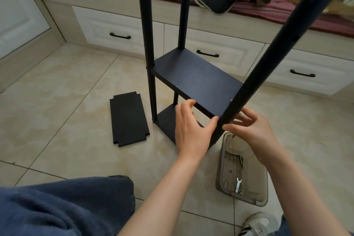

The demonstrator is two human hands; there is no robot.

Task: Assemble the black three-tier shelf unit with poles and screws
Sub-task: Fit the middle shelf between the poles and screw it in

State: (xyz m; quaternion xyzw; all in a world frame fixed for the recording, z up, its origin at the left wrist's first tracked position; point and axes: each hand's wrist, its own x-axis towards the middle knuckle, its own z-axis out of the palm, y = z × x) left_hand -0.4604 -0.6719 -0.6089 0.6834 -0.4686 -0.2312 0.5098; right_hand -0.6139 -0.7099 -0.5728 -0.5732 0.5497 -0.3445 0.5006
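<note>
Nearest, clear tray [219, 170] keeping screws [232, 157] and wrench [238, 185] handy. Left hand [191, 130] gripping middle shelf [195, 76] edge, right hand [256, 132] curled round front pole [277, 55], likely aligning corner for screwing. Spare shelf board [129, 119] flat on tiles beyond.

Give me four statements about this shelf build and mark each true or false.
1. A loose shelf board lies flat on the floor, left of the bottom shelf. True.
2. The wrench is in the right hand. False: it lies in the clear tray; the right hand holds the near pole.
3. The left hand holds the middle shelf at its near edge. True.
4. All three tiers are mounted. False: only the middle and bottom ones are; the third lies loose.
</note>
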